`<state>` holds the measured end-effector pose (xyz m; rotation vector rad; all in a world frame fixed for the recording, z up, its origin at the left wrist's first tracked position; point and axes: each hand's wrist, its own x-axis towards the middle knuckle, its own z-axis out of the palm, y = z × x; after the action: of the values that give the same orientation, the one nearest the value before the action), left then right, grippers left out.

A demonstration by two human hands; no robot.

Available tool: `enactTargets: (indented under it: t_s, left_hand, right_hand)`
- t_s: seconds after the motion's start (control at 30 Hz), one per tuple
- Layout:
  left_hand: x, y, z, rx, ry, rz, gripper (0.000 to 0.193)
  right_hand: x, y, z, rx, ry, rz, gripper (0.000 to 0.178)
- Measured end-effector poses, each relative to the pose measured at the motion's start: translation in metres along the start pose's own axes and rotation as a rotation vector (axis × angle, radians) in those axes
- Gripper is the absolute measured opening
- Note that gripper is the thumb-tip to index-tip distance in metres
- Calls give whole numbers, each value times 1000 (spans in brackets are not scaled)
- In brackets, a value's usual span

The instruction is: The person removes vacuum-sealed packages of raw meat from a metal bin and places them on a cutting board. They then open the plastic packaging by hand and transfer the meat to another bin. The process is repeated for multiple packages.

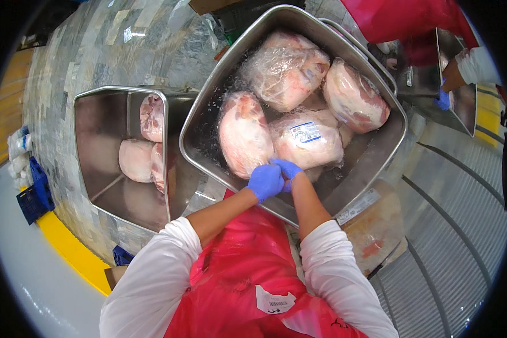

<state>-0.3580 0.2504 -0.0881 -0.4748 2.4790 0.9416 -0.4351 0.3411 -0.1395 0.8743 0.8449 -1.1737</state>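
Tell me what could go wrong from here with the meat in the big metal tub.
The labelled meat looks glossy and slick, so it might slide away from the left hand and right hand at its near edge. Both forearms pass over the side of the metal tub, so its edge could scrape them.

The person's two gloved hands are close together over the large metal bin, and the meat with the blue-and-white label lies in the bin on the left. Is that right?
One error: the head view shows the labelled meat in the large metal bin. The left hand and right hand, both gloved, are indeed close together over it.
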Motion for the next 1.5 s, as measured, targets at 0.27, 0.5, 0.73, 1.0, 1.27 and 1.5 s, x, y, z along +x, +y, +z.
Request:
enactTargets:
  t_s: [0.27,0.5,0.73,1.0,1.27,1.5]
  left_hand:
    - [-12,1,-23,-304,47,142,26]
    - [121,-150,-116,-43,581,-27,60]
    - [245,-210,-123,-3,-32,-349,94]
    - [253,-199,-110,-251,-91,-227,49]
    - [154,-76,-151,67,145,-154,50]
    - [124,-13,-160,-287,-13,-9,34]
  right_hand:
    - [47,21,-47,-131,173,-37,12]
    - [11,50,-52,-320,352,-212,9]
    - [3,51,-43,-518,430,-369,11]
    - [-3,59,-54,-485,482,-357,14]
    - [53,98,-139,-273,574,-460,20]
    - [110,114,-151,414,587,-250,33]
